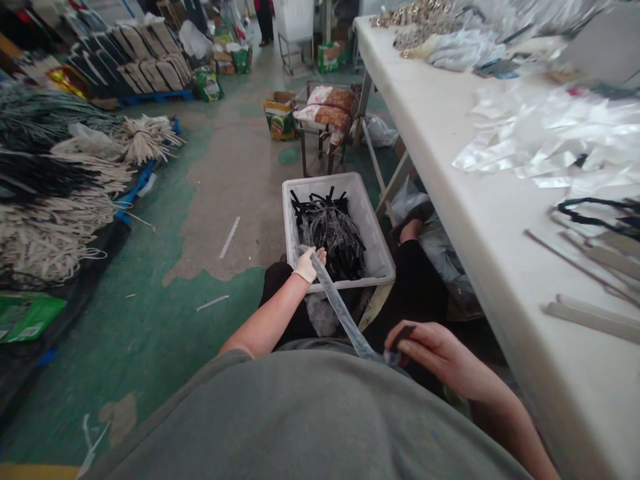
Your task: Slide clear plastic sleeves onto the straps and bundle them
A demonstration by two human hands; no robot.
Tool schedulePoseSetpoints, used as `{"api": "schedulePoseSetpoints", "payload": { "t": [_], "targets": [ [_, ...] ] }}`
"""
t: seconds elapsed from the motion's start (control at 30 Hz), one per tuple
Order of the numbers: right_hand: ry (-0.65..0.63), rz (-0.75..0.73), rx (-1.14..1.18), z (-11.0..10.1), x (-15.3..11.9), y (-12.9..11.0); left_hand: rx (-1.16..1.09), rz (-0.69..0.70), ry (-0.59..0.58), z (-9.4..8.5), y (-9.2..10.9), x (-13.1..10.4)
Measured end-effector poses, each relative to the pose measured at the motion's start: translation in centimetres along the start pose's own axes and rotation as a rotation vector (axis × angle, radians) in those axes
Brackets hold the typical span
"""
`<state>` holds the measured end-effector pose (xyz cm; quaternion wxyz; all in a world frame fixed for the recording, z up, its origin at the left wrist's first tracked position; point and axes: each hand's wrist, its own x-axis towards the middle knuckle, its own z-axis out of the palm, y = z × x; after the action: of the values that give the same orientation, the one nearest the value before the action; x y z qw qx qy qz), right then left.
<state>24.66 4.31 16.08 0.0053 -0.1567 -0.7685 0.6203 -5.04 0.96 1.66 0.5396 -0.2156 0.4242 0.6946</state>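
Clear strip [340,307] stretched between my hands: left grip [307,265] pinching top end, right grip [425,350] pinching bottom, over white crate [373,233].

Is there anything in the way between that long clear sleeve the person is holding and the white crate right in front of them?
Nothing visible. The left hand holds the upper end of the clear sleeve right at the near rim of the white crate, and the right hand holds the lower end by the lap. The crate holds a heap of black straps.

Glossy clear plastic sleeve [340,310] (matt white plastic crate [373,233])
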Motion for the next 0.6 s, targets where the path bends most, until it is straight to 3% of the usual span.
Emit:
{"api": "schedulePoseSetpoints", "payload": {
  "t": [0.1,0.27,0.37,0.47,0.6],
  "targets": [
    [0.064,0.034,0.125,-0.2,1.9,2.2,0.121,0.084,-0.186,1.3,0.0,-1.6],
    [0.409,-0.053,0.359,-2.8,7.3,4.9,0.459,0.055,-0.543,0.8,-3.4,-5.4],
    [0.446,-0.107,0.485,-4.9,9.6,4.8,0.628,0.015,-0.606,-0.8,-5.3,-6.7],
    [0.423,-0.163,0.454,-6.2,10.6,3.7,0.763,-0.022,-0.582,-1.6,-5.9,-7.7],
    [0.41,-0.211,0.343,-5.5,10.8,2.1,0.677,0.002,-0.653,-0.1,-4.8,-9.4]
  ]
}}
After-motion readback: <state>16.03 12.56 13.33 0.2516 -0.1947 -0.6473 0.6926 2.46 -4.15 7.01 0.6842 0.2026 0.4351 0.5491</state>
